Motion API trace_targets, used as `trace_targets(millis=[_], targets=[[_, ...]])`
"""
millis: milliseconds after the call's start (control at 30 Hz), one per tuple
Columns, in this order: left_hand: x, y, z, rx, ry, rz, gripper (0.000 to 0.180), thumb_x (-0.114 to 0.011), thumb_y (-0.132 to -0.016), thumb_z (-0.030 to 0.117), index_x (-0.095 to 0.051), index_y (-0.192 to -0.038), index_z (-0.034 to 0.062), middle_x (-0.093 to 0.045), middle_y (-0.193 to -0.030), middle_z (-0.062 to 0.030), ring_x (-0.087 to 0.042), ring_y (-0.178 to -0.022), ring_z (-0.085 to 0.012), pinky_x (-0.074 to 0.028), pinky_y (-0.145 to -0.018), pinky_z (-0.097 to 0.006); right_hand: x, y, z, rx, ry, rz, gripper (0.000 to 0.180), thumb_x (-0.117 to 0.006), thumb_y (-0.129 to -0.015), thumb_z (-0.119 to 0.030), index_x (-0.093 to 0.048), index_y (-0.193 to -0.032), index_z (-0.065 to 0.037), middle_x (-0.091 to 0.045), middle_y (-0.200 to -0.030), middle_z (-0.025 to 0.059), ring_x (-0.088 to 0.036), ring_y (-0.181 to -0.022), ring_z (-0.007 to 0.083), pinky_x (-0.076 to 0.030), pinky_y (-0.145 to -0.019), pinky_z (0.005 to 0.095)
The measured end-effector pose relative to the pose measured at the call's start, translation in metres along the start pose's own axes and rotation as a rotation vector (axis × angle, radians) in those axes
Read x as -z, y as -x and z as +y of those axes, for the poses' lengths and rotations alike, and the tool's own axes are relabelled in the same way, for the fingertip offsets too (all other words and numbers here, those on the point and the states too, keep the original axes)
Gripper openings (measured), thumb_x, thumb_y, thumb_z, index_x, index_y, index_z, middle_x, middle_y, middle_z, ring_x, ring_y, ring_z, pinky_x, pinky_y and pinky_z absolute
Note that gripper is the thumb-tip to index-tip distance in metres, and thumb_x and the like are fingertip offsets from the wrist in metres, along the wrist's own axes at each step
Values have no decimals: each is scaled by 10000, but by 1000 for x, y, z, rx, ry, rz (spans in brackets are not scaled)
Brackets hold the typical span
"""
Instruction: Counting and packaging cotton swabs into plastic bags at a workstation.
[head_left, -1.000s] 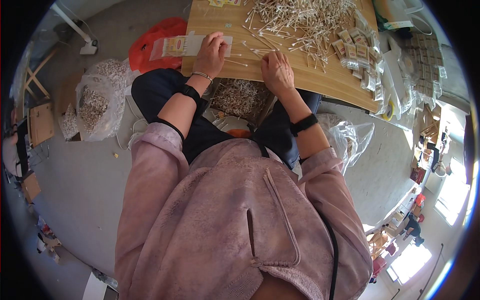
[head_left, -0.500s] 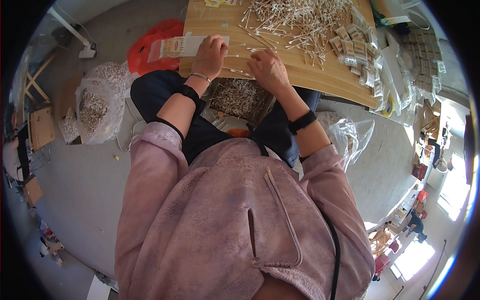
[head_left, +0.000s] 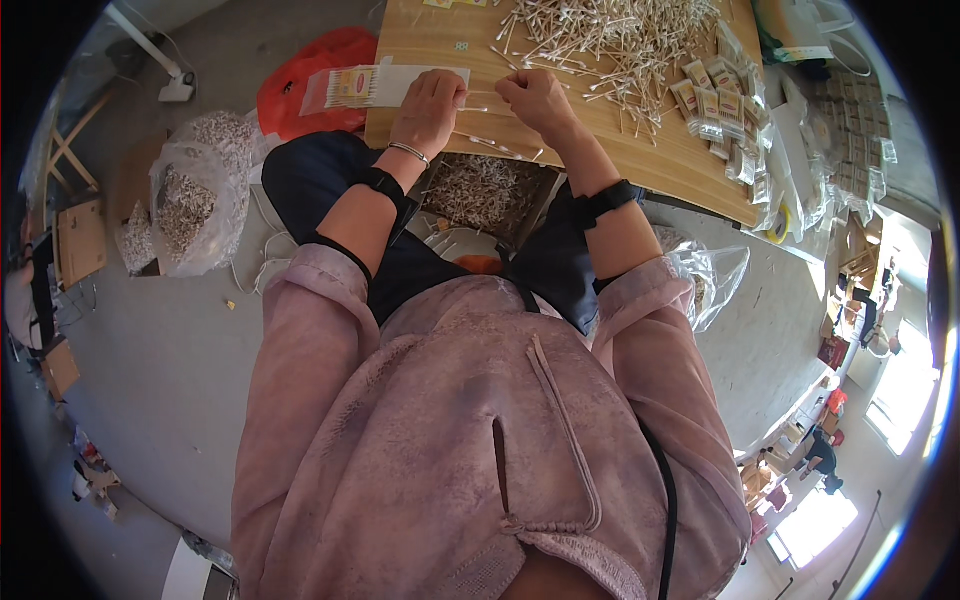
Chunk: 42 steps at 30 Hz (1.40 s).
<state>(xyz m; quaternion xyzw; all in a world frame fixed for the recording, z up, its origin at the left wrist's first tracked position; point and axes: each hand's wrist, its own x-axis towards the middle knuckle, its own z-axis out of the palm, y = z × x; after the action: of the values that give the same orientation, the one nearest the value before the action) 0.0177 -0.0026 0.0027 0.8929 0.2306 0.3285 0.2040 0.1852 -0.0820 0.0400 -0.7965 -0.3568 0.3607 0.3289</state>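
My left hand (head_left: 432,108) rests at the right end of a flat white strip (head_left: 398,84), its fingers curled closed. A cotton swab (head_left: 478,109) pokes out beside its fingertips; whether the hand grips it I cannot tell. At the strip's left end lies a clear plastic packet of cotton swabs (head_left: 352,87) with a yellow and red label. My right hand (head_left: 540,103) is held above the table, fingers drawn together in a pinch; what is in them is hidden. Several loose cotton swabs (head_left: 497,145) lie along the table's near edge between my hands.
A large pile of cotton swabs (head_left: 625,40) covers the wooden table (head_left: 660,165) at the far side. Filled packets (head_left: 722,98) are heaped to its right, near a yellow tape roll (head_left: 779,222). Below the edge sits a box of swabs (head_left: 480,190). A red bag (head_left: 300,85) lies left.
My right hand has lifted slightly up and away from the near-edge swabs, its fingers now drawn tighter. My left hand has stayed by the strip. The whole view has shifted a little.
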Motion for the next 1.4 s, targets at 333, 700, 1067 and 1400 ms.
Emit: trace_targets(millis=[333, 700, 1067, 1400], targets=[[0, -1, 3, -84, -29, 8, 193, -583, -777, 35, -558, -956, 102, -518, -902, -62, -521, -933, -272, -447, -840, -378, -5, -1, 9, 26, -203, 88, 304, -559, -850, -257, -633, -811, 36, -607, -702, 105, -568, -639, 168, -457, -588, 324], [1, 0, 1, -33, -74, -5, 122, -546, -848, 92, -562, -968, 100, -529, -925, -68, -514, -921, -278, -438, -831, -388, 21, 89, 19, 216, 185, 154, 167, -687, -758, -201, -629, -759, -44, -596, -760, 98, -597, -721, 278, -477, -667, 371], [-1, -1, -3, -25, -56, -24, 118, -533, -882, 124, -570, -994, 111, -539, -931, -79, -521, -925, -296, -441, -830, -405, 7, 90, 55, 507, 391, 223, 128, -681, -763, -123, -633, -868, -68, -562, -882, 86, -552, -903, 296, -465, -792, 388], [1, -1, -3, -50, -66, -7, 113, -566, -871, 128, -593, -978, 104, -547, -895, -71, -532, -892, -287, -450, -806, -399, 3, 107, 35, 444, 343, -6, 127, -665, -776, -160, -630, -875, -89, -563, -897, 75, -571, -913, 288, -491, -787, 384]])
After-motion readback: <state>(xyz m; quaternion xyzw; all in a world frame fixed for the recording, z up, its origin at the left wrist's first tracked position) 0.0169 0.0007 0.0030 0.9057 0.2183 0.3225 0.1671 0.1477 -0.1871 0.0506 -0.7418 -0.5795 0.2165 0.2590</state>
